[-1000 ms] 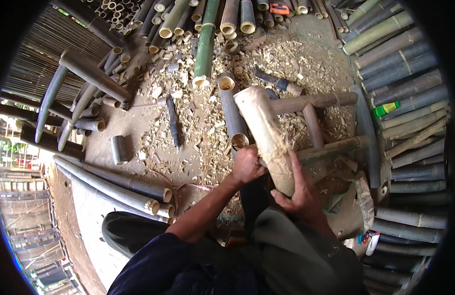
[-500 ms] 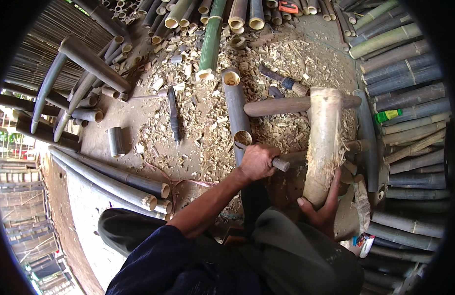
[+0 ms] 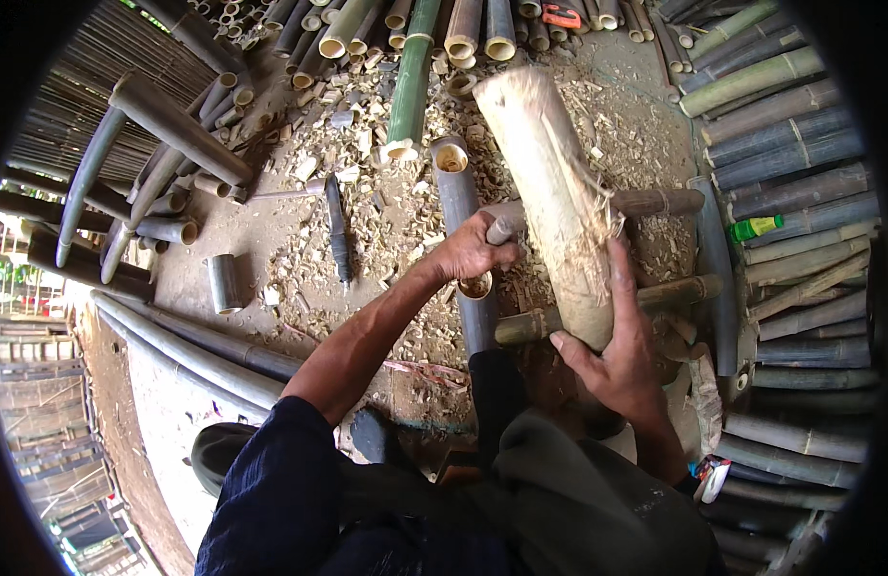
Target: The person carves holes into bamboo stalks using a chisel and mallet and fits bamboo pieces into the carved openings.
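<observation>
A thick, pale bamboo section [image 3: 549, 192] with its skin stripped off stands tilted in front of me, its frayed fibres showing on the right side. My right hand [image 3: 617, 346] grips its lower end from the right. My left hand [image 3: 474, 248] is closed around the handle of a tool [image 3: 501, 228] held against the left side of the bamboo; the blade is hidden behind the piece. The bamboo's base rests on a low frame of bamboo poles [image 3: 521, 324].
Wood chips [image 3: 386, 192] cover the ground. A dark blade tool [image 3: 338, 230] lies left of my hands. Cut bamboo poles are stacked at the top [image 3: 410, 77], left [image 3: 165, 125] and right [image 3: 790, 154]. A green bottle [image 3: 756, 228] lies among the right poles.
The pale bamboo piece has swung from leaning right to standing nearer upright and closer. My right hand moved from under it to gripping its lower side. The left hand stays on the tool.
</observation>
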`<state>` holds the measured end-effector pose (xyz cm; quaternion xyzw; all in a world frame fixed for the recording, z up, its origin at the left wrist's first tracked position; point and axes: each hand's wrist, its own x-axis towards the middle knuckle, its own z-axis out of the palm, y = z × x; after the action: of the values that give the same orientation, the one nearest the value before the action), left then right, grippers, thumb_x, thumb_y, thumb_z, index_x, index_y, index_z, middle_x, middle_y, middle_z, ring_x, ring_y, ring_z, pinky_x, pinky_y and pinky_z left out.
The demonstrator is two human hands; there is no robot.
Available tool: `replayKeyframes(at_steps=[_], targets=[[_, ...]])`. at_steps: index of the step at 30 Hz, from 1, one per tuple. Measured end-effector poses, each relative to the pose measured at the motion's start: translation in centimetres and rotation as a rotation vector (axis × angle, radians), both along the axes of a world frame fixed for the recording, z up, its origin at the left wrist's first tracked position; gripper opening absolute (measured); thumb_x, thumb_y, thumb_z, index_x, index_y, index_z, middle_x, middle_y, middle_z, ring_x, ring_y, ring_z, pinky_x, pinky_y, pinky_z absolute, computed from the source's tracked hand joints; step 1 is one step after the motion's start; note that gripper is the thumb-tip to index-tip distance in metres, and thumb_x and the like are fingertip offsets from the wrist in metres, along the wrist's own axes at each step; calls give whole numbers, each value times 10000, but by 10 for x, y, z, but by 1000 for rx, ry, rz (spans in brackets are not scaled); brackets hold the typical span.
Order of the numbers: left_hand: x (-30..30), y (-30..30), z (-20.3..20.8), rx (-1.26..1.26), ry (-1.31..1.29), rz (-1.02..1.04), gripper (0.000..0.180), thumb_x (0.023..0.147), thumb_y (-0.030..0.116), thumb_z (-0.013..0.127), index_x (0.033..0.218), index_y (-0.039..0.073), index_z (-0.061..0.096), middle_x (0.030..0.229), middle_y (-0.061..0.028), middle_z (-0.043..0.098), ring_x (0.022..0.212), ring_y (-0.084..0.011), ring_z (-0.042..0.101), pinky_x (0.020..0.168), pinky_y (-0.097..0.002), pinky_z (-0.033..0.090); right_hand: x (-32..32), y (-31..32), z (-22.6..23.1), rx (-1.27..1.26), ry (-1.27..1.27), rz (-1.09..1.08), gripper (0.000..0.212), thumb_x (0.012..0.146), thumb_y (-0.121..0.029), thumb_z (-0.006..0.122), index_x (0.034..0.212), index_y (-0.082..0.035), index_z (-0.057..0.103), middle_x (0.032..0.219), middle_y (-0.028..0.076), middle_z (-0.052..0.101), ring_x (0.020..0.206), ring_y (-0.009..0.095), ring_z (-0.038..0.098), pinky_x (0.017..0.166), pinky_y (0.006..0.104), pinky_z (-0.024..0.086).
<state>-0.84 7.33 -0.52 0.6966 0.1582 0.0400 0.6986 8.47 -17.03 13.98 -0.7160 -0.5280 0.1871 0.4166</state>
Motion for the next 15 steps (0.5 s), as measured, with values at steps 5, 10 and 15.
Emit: replayKeyframes(at_steps=[5,10,15], targets=[[-19,-2,-42,64,-265,84,383,922,257,719,1211,12,662,1095,-139,718,1010,-202,682,870,-345,553,-6,33,2,-243,-182,82,1011,810,-117,792,1628,-39,203,1475,328,474,1336,474,529,1110,467,452],[-13,-54,-16,251,-272,566,325,884,226,695,1145,36,731,1031,-140,771,914,-321,745,859,-420,591,-10,60,44,-735,-140,145,1022,786,-91,792,1640,-133,232,1450,318,499,1293,481,560,1071,485,480],[-28,-132,-20,666,-286,471,300,785,206,766,1042,53,757,918,-149,744,853,-350,722,778,-448,587,-14,26,26,-224,-73,160,1003,794,-54,771,1634,-84,223,1471,305,498,1328,434,556,1110,474,455]])
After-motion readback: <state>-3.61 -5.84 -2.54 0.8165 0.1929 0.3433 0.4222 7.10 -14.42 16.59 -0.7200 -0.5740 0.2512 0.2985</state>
